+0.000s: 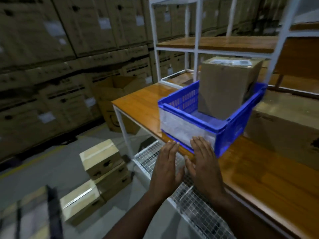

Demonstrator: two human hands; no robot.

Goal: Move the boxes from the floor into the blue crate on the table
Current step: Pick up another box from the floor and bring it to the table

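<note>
Dim, motion-blurred; wide-angle bending at edges.

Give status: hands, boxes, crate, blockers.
Left hand and right hand open, empty, near blue crate. One box in crate; floor boxes remain. Nothing blocking.

Dim warehouse. Stacked cartons (69, 49) wall the left; grey floor (43, 169); white-framed wooden shelving (215, 44) behind wooden table (138, 100).
</note>
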